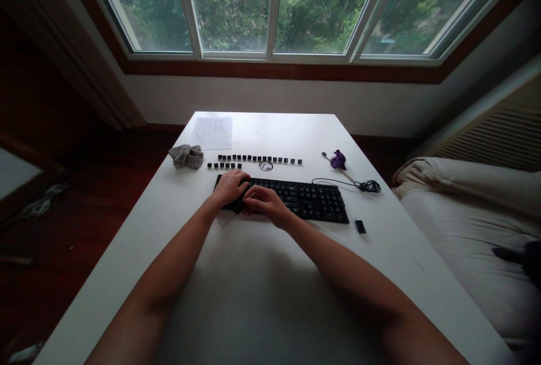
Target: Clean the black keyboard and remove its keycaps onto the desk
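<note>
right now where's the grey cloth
Head view: the crumpled grey cloth lies at the left of the table, beside the loose keycaps and in front of the paper sheet.

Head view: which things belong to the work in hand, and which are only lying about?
In hand: keyboard, under left hand and right hand; loose keycaps in rows.
Lying about: crumpled cloth, paper sheet, purple-tipped stick, small black block.

I see a white table (296,134) carrying a black keyboard (313,200), loose keycaps (257,158) in rows, a grey cloth (186,157), a paper sheet (212,132) and a coiled cable (367,186).
</note>
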A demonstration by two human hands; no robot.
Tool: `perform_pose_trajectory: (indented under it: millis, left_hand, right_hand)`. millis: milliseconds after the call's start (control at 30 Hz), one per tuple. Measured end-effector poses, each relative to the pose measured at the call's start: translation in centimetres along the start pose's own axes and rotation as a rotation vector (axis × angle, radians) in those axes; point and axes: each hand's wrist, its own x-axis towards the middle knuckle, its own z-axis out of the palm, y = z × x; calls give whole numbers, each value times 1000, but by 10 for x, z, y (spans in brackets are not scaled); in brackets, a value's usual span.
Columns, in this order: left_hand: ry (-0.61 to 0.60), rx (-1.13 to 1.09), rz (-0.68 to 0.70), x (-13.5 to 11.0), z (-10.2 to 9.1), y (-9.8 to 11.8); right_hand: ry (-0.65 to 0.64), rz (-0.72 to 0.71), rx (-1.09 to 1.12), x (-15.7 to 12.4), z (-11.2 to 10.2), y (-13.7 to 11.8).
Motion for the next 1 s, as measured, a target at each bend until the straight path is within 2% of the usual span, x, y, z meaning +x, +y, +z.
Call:
perform_pose_trajectory:
  millis: [133,233,433,567,733,867,1000]
  left_hand:
    - [-27,-25,37,-2,2,2]
    - [-9,-21,35,-2,3,-1]
    - [-10,-28,33,-4,6,-5]
    - [-15,-34,48,-6,5,-5]
    - [-31,-22,80,-9,0,-3]
    - [-20,-4,51,-11,-1,-1]
    - [-10,-11,45,-11,0,-1]
  right_hand:
    - [200,-115,-86,13,-23,-27]
    - [300,-207,-218,24,-40,-40]
    - [408,-295,-379,58,-62,-37]
    - [415,-310,-476,69,-68,-28]
    - [405,-295,-657,65,-70,-18]
    - [419,-309,-742,63,-71,-15]
    - [374,-284,-821,65,-70,-12]
